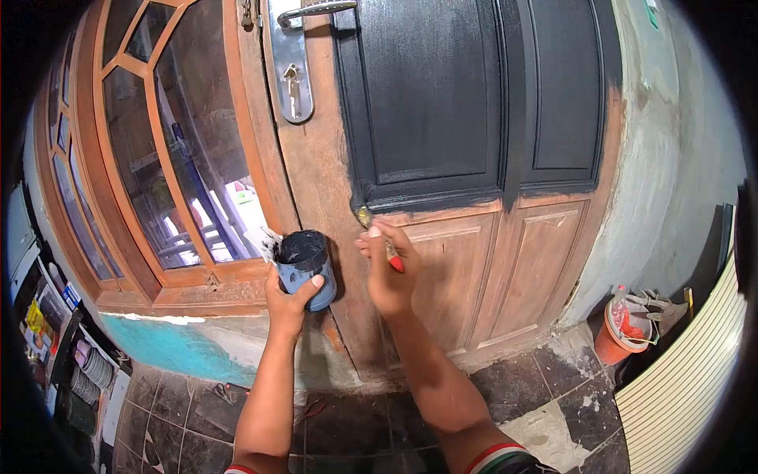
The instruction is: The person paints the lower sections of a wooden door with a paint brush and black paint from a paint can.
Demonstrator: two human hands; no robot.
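Observation:
My left hand (288,300) is wrapped round a blue-grey paint can (322,294) with black paint inside and smears on its rim. In my right hand (391,272) is a paintbrush (364,216) with a red handle end, gripped between thumb and fingers. Its bristles touch or nearly touch the lower left corner of the black painted part of the wooden door (442,261). Wet-looking black paint covers the upper panels (430,95); bare brown wood shows on the lower panels and along the left edge.
A metal door handle plate (292,79) with keys in its lock is at upper left. Left of the door stands a wood-framed window (197,142). An orange bucket (612,340) and ribbed panels (695,355) are at right. Pliers (314,409) lie on the dark tiles.

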